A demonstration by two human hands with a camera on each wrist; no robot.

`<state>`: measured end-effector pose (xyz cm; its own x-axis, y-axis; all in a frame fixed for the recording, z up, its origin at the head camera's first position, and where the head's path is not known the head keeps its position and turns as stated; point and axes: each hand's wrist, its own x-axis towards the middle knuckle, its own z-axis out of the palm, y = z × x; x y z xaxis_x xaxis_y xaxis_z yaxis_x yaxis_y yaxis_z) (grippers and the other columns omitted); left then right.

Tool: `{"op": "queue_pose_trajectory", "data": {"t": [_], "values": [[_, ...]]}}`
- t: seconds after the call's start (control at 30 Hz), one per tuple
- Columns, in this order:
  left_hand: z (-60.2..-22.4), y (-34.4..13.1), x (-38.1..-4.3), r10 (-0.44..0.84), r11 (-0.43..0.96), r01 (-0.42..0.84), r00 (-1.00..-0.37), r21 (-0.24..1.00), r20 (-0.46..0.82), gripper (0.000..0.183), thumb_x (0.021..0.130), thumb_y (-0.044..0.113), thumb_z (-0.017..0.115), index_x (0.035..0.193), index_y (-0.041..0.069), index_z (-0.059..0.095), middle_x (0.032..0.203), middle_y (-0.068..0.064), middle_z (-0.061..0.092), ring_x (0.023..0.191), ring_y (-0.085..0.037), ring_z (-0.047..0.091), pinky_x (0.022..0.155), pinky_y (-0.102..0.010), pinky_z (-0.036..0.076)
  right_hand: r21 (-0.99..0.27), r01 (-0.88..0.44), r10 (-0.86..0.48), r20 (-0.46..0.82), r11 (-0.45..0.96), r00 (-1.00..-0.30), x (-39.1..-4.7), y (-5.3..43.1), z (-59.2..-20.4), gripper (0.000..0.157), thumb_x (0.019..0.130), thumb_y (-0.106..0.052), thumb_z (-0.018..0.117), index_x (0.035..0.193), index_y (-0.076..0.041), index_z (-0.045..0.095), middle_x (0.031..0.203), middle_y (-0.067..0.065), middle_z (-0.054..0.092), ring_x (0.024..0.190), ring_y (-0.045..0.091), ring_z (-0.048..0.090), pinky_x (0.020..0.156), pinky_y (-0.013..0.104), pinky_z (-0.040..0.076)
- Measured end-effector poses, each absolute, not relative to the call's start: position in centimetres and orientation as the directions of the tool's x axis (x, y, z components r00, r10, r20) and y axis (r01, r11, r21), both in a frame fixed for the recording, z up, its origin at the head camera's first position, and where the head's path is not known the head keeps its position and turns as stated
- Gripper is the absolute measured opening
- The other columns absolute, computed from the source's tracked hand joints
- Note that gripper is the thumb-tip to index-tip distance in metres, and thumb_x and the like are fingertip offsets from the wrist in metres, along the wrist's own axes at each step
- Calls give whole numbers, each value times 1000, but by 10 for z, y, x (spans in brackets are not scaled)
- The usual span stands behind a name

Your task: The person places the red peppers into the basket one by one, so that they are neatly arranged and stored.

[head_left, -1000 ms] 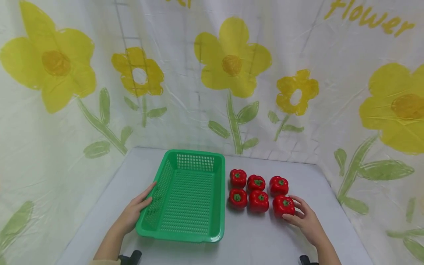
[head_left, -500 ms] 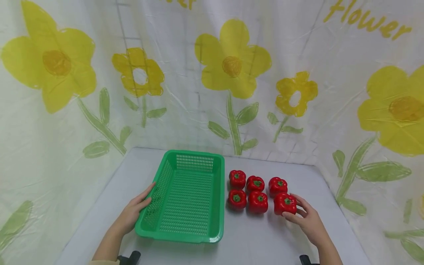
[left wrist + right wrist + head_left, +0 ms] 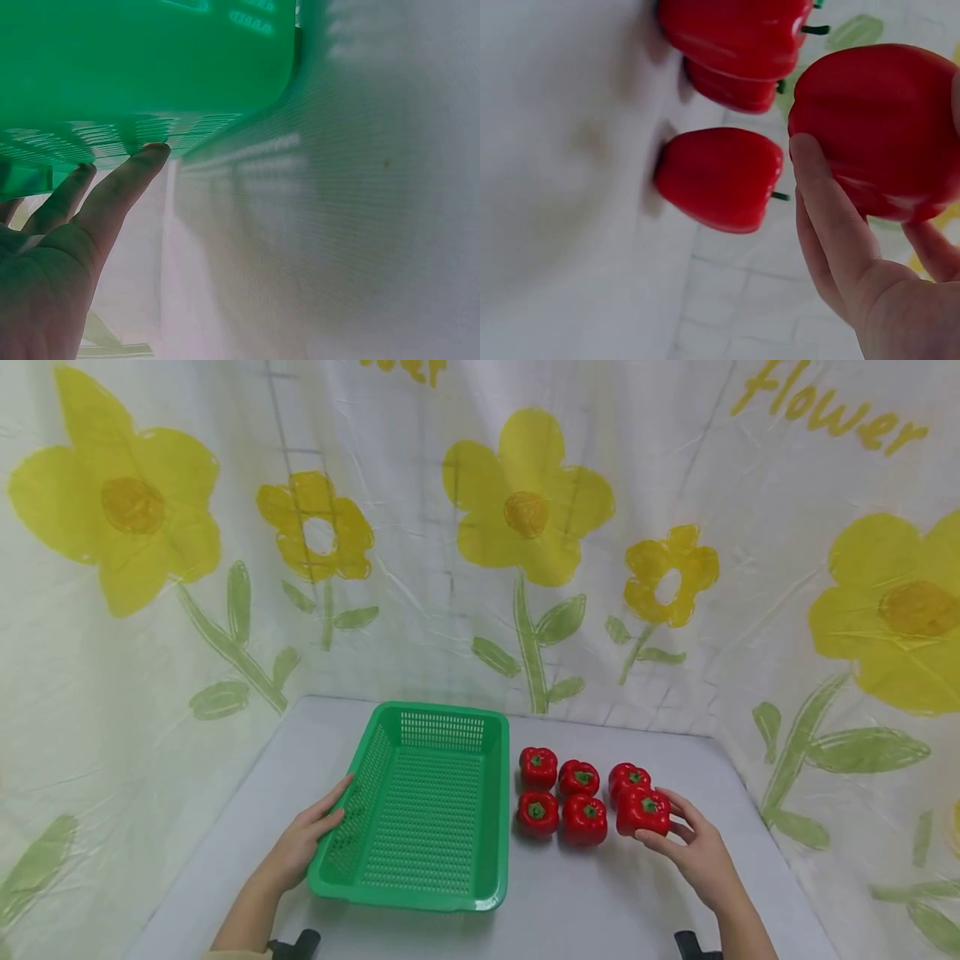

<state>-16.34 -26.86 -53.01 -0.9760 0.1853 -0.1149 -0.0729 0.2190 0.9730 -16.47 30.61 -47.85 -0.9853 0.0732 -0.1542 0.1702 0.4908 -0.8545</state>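
Note:
A red bell pepper [image 3: 642,812] with a green stem is held in my right hand [image 3: 701,852], fingers and thumb around its sides. The right wrist view shows this pepper [image 3: 874,127] raised off the table. Just behind it a pepper [image 3: 628,775] is partly covered. Several more red peppers [image 3: 584,819] stand in two short rows to the left. My left hand [image 3: 300,843] rests on the left side of a green plastic basket [image 3: 408,897], whose inside is bare. In the left wrist view the extended fingers [image 3: 124,184] touch the basket's perforated wall.
The white table [image 3: 570,902] carries the basket on the left and the peppers on the right. Behind and beside it hangs a white curtain [image 3: 405,635] painted with yellow flowers. Dark wrist straps [image 3: 296,945] show at the lower edge.
My right hand has lifted its pepper off the table, so it now overlaps the pepper behind. The left hand and the basket have stayed in place.

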Motion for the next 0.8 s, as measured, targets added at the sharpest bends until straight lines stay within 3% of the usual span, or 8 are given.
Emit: {"op": "queue_pose_trajectory", "data": {"t": [0.8], "values": [[-526,-266,-163,172,204,-75,-979,976,-111,54,110,30,36,162,25,23,170,-4,10,156,-37,3,122,-58,12,-904,11,0,-12,427,-1000,-174,280,-458,84,83,-37,84,154,-23,39,151,15,42,132,43,50,84,38,63]]}}
